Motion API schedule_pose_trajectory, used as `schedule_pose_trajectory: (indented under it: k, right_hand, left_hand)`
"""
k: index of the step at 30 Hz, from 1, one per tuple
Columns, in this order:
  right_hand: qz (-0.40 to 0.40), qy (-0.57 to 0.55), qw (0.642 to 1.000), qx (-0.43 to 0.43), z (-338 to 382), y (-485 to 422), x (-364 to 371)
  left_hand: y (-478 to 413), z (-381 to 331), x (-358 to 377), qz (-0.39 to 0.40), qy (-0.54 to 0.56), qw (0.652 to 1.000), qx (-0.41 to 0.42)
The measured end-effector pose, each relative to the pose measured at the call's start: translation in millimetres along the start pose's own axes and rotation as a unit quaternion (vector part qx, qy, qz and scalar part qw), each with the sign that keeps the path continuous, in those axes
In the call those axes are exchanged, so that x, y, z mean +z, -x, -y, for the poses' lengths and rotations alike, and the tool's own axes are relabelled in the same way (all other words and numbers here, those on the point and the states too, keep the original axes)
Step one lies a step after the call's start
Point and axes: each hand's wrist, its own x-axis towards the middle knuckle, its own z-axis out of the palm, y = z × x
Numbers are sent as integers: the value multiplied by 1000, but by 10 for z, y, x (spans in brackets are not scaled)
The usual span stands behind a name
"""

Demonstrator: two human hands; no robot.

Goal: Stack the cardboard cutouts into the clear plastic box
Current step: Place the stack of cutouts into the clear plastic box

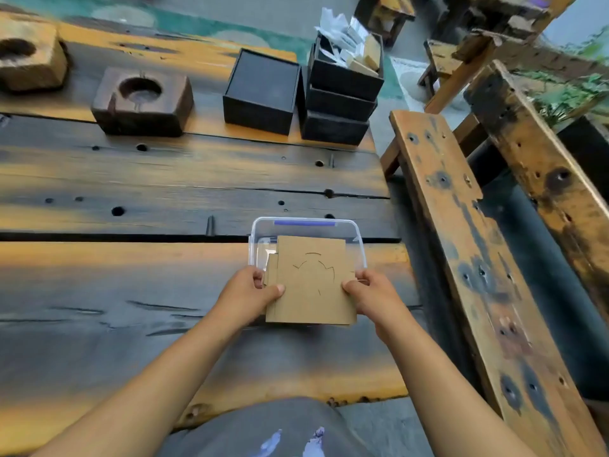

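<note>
A stack of brown cardboard cutouts [311,282], the top one with cut curved lines in it, is held over the near half of the clear plastic box [357,240]. My left hand [252,291] grips the stack's left edge with the thumb on top. My right hand [370,293] grips the right edge the same way. The box sits on the dark wooden table and has a blue strip on its far rim. The stack's near edge overhangs the box toward me and hides the near rim.
Two wooden blocks with round hollows [141,100] [29,57] stand at the back left. A black box [262,90] and a pile of black boxes with paper scraps [342,94] stand at the back. A wooden bench [461,252] runs along the table's right side.
</note>
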Motion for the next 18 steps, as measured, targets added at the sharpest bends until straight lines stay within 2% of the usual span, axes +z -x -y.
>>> schedule_pose_trajectory:
  k: [10, 18]
  right_hand:
    - [52, 46, 998, -7, 238, -887, 24]
    - [83, 118, 989, -17, 143, -1322, -132]
  left_hand:
    - [-600, -223, 133, -64, -26, 997, -24]
    - [-816, -303, 450, -74, -108, 990, -48]
